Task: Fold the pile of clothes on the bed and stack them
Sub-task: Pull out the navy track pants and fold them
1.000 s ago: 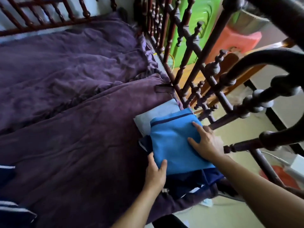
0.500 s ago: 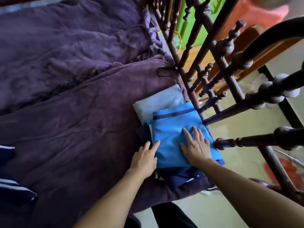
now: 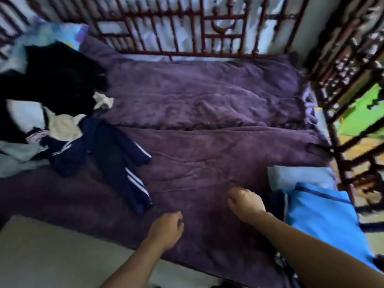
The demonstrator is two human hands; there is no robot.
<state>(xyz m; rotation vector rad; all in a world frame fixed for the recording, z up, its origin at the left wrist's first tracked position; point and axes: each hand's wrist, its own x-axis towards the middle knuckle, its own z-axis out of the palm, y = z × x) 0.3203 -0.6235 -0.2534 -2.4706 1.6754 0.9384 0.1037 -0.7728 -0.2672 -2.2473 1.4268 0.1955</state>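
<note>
At the far left of the frame the unfolded pile of clothes (image 3: pixel 52 113) lies on the bed. A black garment (image 3: pixel 62 80) sits on top toward the back, a cream piece (image 3: pixel 64 127) lies below it, and a grey cloth (image 3: pixel 16 156) spills toward the left edge. A pale patterned pillow (image 3: pixel 62 32) shows blurred in the upper left corner, behind the pile. Navy track pants (image 3: pixel 122 163) with white side stripes trail out of the pile toward the lower centre, their legs lying flat on the purple blanket (image 3: pixel 207 100). Pale floor (image 3: pixel 52 256) fills the lower left corner beside the bed.

Along the top runs a dark red wooden bed rail (image 3: pixel 187 28) of thin bars. Nothing lies on the stretch of blanket between the pants and the hands.

Just left of lower centre, the left hand (image 3: pixel 166 229) hangs over the blanket, released, with its fingers loosely curled and grasping nothing. The right hand (image 3: pixel 245 202), a little higher and just right of centre, is the same: loosely curled and empty.

Just beside the right hand, at the lower right, sits the folded stack. A bright blue garment (image 3: pixel 320 217) is on top, a dark navy piece (image 3: pixel 274 202) shows at its left edge, and a pale grey piece (image 3: pixel 299 175) shows behind it. A carved wooden footboard (image 3: pixel 342 80) runs down the right edge, close against the stack, with something bright green (image 3: pixel 361 113) visible through its bars.
</note>
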